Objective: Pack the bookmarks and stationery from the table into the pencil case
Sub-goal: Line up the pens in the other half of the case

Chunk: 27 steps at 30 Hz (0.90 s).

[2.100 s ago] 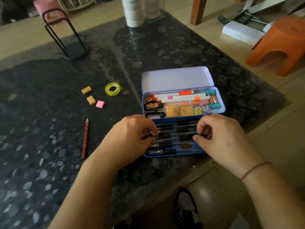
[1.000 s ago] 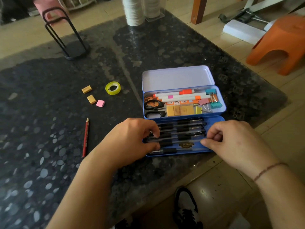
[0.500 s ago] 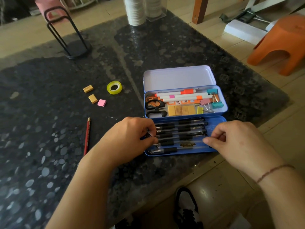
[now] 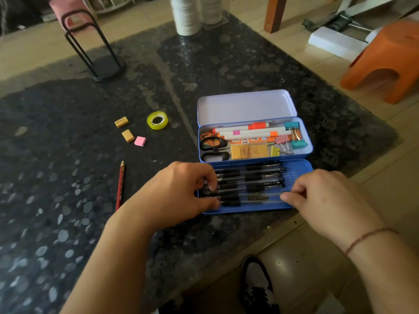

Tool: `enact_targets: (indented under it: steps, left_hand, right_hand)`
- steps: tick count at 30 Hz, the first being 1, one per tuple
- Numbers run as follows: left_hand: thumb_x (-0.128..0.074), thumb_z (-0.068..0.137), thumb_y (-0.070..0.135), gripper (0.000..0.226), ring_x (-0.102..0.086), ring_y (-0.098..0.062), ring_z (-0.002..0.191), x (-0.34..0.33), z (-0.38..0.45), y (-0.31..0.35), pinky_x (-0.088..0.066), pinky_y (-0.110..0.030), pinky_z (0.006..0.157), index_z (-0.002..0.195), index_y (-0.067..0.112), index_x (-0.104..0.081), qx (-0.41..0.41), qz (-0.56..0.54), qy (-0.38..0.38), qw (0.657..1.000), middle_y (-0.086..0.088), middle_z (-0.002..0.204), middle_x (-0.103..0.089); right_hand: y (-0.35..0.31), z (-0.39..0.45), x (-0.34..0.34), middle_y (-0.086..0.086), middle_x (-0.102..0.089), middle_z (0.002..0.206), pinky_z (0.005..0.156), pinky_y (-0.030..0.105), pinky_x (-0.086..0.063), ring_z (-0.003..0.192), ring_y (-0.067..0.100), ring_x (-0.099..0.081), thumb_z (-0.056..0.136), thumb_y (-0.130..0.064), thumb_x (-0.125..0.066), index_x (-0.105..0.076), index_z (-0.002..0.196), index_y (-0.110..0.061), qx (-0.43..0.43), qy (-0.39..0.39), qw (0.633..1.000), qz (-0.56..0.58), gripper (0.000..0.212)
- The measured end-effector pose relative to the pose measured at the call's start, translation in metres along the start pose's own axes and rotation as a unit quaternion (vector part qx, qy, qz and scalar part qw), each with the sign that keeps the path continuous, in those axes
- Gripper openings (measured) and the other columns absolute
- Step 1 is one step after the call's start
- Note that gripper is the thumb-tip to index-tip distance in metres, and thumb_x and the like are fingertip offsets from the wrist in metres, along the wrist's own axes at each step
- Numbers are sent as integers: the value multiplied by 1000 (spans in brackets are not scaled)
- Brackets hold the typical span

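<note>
The blue tin pencil case lies open on the dark stone table. Its middle compartment holds white markers, scissors, yellow sticky notes and binder clips. The front tray holds several black pens in rows. My left hand curls over the pens' left ends. My right hand pinches the right end of the frontmost clear pen. On the table to the left lie a red pencil, a yellow tape roll, two tan erasers and a pink eraser.
A black wire stand and white cup stacks are at the back of the table. An orange stool stands on the floor to the right. The tray sits close to the table's front edge, and a shoe shows below it.
My right hand slid from the middle of the tray to its right end. The pens now lie in straighter rows, and the frontmost pen sits low at the tray's front.
</note>
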<state>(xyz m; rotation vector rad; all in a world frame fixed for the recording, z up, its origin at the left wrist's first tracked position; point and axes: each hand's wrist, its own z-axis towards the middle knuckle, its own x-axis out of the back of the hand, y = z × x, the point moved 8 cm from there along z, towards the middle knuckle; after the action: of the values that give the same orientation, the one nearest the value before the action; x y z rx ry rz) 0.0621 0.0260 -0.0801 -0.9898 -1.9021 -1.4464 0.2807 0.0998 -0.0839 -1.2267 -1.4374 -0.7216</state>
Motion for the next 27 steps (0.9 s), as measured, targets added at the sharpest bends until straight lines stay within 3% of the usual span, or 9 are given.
enact_targets:
  steps: [3, 9, 13, 15, 16, 18, 20, 22, 27]
  left_hand:
    - [-80, 69, 39, 28, -59, 6, 72, -7, 0, 1, -52, -24, 67, 84, 36, -57, -1, 9, -25, 1000, 19, 79, -61]
    - [-77, 71, 37, 25, -65, -5, 85, -5, 3, -4, -57, -35, 75, 84, 33, -56, 15, 6, -22, 1000, 11, 92, -67]
    - [-72, 72, 47, 21, -61, 5, 73, 1, -2, -1, -54, -21, 65, 79, 34, -57, 28, -25, -33, 999, 20, 79, -64]
    - [-65, 75, 55, 26, -55, 3, 60, 25, -7, -13, -44, -15, 55, 75, 31, -58, 66, -28, 72, 995, 17, 67, -61]
    - [-64, 76, 56, 28, -57, 1, 63, 43, -14, -26, -47, -19, 57, 75, 28, -59, 112, -11, 156, 981, 14, 68, -61]
    - [-64, 80, 53, 30, -61, -17, 90, 74, -36, -61, -52, -35, 75, 87, 24, -60, 249, 61, 286, 923, 2, 97, -63]
    - [-65, 82, 50, 42, -49, -34, 114, 82, -56, -95, -45, -46, 87, 109, 19, -55, 379, 104, 286, 874, -11, 123, -50]
    - [-65, 85, 41, 44, -47, -38, 118, 76, -64, -119, -43, -47, 88, 119, 16, -51, 426, 72, 248, 867, -15, 128, -48]
    - [-53, 89, 17, 34, -56, -32, 104, 72, -53, -108, -40, -35, 76, 123, 20, -56, 352, 22, 279, 893, -12, 110, -65]
  right_hand:
    - [-1, 2, 0, -6, -57, 53, 48, 27, -44, 53, 13, -57, 82, -51, -63, -57, 57, -23, -2, 7, 1000, 7, 38]
    - [2, -1, 3, -9, -60, 54, 48, 25, -47, 54, 7, -58, 76, -57, -67, -62, 58, -26, -1, 1, 999, 50, 36]
    - [2, 0, 2, -10, -63, 59, 56, 31, -55, 58, 6, -59, 76, -56, -68, -63, 61, -28, -6, -4, 998, 56, 32]
    - [1, -1, 3, -7, -62, 55, 53, 31, -53, 54, 7, -58, 79, -58, -63, -63, 60, -27, -3, -5, 998, 59, 36]
    - [0, -2, 5, -6, -60, 51, 49, 29, -51, 50, 7, -57, 79, -57, -61, -63, 58, -26, -1, 2, 998, 66, 38]
    - [-3, -2, 14, -8, -58, 49, 43, 25, -43, 47, 6, -54, 80, -56, -60, -62, 57, -26, 8, 44, 996, 80, 38]
    - [-7, -2, 22, -13, -56, 51, 44, 22, -38, 50, 5, -53, 80, -53, -62, -61, 58, -26, 22, 101, 990, 98, 35]
    - [-12, -3, 28, -16, -57, 56, 47, 22, -38, 55, 5, -54, 79, -47, -64, -61, 60, -27, 34, 143, 980, 137, 28]
    - [-24, -12, 45, -9, -63, 67, 49, 14, -36, 61, 1, -55, 82, -39, -64, -67, 75, -22, 79, 238, 947, 199, 19]
